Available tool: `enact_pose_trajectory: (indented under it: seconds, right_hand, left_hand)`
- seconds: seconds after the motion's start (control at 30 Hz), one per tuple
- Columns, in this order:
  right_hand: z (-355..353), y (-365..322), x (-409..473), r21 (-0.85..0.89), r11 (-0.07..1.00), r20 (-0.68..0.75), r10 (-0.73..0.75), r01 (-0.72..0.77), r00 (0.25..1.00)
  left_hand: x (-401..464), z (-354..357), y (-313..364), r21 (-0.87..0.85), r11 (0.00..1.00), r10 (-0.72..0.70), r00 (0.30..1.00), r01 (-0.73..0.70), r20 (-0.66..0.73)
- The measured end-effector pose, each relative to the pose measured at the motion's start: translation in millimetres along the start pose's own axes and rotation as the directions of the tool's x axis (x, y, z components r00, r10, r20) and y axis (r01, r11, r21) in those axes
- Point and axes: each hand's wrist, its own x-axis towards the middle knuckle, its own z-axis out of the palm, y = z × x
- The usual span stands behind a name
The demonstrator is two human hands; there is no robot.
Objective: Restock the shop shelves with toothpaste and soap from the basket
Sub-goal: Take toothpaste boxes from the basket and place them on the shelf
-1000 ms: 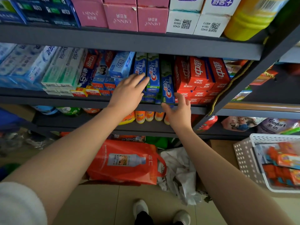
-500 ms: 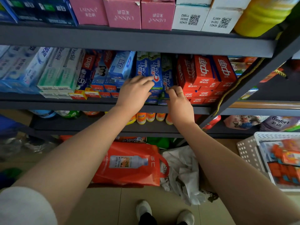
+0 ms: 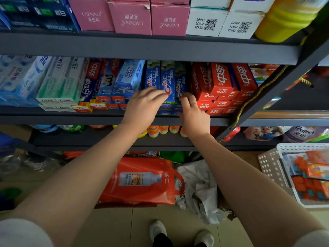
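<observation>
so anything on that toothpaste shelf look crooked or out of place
Yes. A light blue toothpaste box lies tilted across the stack left of the Crest boxes, not squared up like its neighbours. Both hands are at the Crest stack. Nothing looks spilled or damaged.

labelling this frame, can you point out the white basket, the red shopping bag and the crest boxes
white basket (image 3: 268,168): head view, on its perforated left wall.
red shopping bag (image 3: 142,193): head view, on its front face below the bottle print.
crest boxes (image 3: 167,81): head view, on the middle box's blue face.
</observation>
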Motion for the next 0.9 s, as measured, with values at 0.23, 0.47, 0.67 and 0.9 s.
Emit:
enact_pose_trajectory:
  seconds: [0.23,0.47,0.67,0.9]
  right_hand:
    - [-43,49,-83,0.195,0.972,0.154,0.098,-0.127,0.983]
    - [-98,159,-160,0.079,0.939,0.300,0.299,-0.336,0.906]
    - [-135,286,-217,0.032,0.845,0.292,0.502,-0.533,0.814]
    - [-169,451,-269,0.008,0.794,0.321,0.574,-0.608,0.753]
  left_hand:
    - [-19,-19,44,-0.022,0.994,0.105,0.991,-0.103,0.087]
    - [-6,5,165,-0.147,0.985,0.170,0.697,-0.094,0.696]
    - [52,36,298,-0.296,0.952,0.260,0.703,-0.074,0.661]
    - [94,79,440,-0.317,0.944,0.167,0.697,0.091,0.697]
